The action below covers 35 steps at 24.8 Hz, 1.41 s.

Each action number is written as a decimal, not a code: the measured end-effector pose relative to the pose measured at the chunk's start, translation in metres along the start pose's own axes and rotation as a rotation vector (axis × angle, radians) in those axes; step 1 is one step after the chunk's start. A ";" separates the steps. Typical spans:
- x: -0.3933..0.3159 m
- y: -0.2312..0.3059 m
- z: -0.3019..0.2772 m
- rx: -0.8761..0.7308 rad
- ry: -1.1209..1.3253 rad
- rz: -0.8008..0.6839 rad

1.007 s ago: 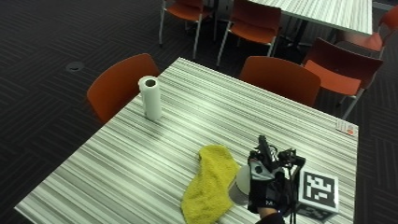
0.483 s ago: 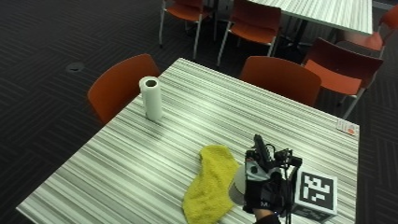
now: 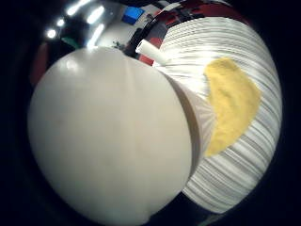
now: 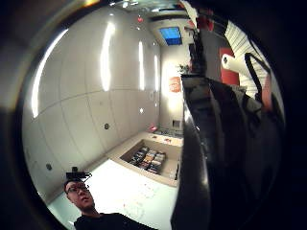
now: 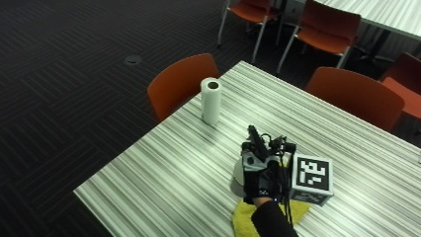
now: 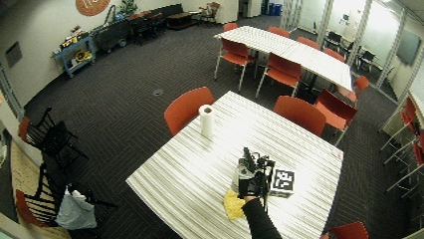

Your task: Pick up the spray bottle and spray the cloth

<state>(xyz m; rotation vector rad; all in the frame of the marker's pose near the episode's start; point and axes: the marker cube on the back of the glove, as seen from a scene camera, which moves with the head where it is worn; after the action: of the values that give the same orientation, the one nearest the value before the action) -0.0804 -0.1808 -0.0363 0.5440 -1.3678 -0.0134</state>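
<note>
In the outside view my gloved right hand [image 5: 260, 170] grips the spray bottle [image 5: 237, 174] from behind, near the table's front edge. Its black nozzle [image 5: 253, 134] sticks up past my fingers and its pale body shows beside the glove. The yellow cloth [image 5: 244, 217] lies on the table under my wrist, partly hidden by my sleeve. The little finger side palm view is mostly filled by the bottle's white body [image 3: 113, 136], with the cloth [image 3: 233, 101] on the striped table beside it. I cannot tell whether the bottle's base touches the table.
A white paper towel roll [image 5: 210, 100] stands upright near the table's far left edge. The striped table [image 5: 178, 163] stretches left and right of my hand. Orange chairs [image 5: 181, 84] stand along the far sides.
The outside camera has moved, so its whole picture has shifted. My hand stays wrapped round the bottle next to the cloth; I see no clear move of the things.
</note>
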 end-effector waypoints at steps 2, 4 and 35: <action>-0.009 -0.008 0.012 -0.024 -0.036 -0.002; -0.013 -0.021 0.021 -0.039 -0.056 -0.027; 0.085 -0.011 0.021 -0.044 0.085 0.095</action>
<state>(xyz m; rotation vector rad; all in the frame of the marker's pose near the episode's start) -0.0776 -0.2246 0.0402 0.4373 -1.3064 0.0557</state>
